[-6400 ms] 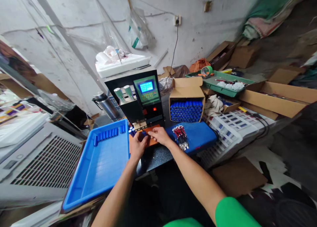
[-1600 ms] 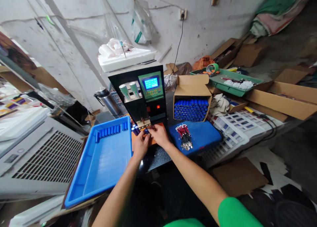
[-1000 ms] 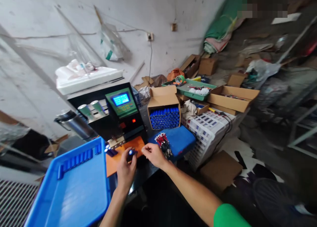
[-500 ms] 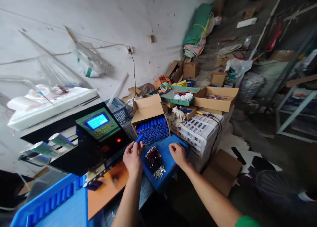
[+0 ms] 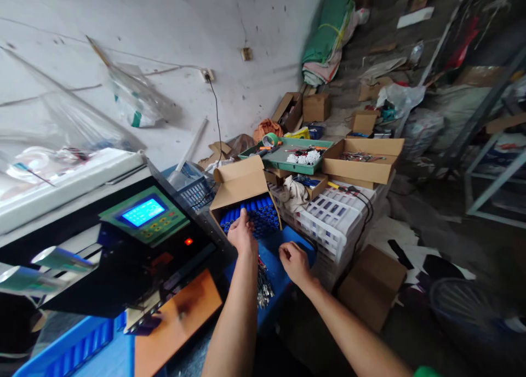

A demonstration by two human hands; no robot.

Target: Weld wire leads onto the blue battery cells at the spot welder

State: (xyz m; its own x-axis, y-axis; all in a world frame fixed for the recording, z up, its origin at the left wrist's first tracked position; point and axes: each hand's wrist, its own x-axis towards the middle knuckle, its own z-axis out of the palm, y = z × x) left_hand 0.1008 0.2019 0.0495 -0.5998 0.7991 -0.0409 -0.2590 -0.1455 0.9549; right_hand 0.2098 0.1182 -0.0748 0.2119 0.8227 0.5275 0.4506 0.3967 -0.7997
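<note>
My left hand (image 5: 242, 234) is closed at the front of an open cardboard box (image 5: 242, 178), with its thumb on top. A blue cylinder pokes out past the fingertips, partly hidden against the many blue cylinders (image 5: 267, 215) stacked in the box. Curled into a loose fist, my right hand (image 5: 293, 261) rests by the right side of a blue surface (image 5: 277, 300); nothing shows in it. Between my forearms lies a bundle of leads (image 5: 264, 284) with metal ends, partly covered by the left forearm.
A machine with a lit screen (image 5: 143, 211) stands at left, above an orange board (image 5: 181, 322) and a blue tray (image 5: 94, 347). Behind the right hand are a white crate (image 5: 324, 223), a green tray (image 5: 283, 156) and a cardboard box (image 5: 361, 171) holding small parts.
My left hand has moved up and right, from beside the machine to the box of cylinders, and its forearm now covers part of the leads. The view has shifted slightly.
</note>
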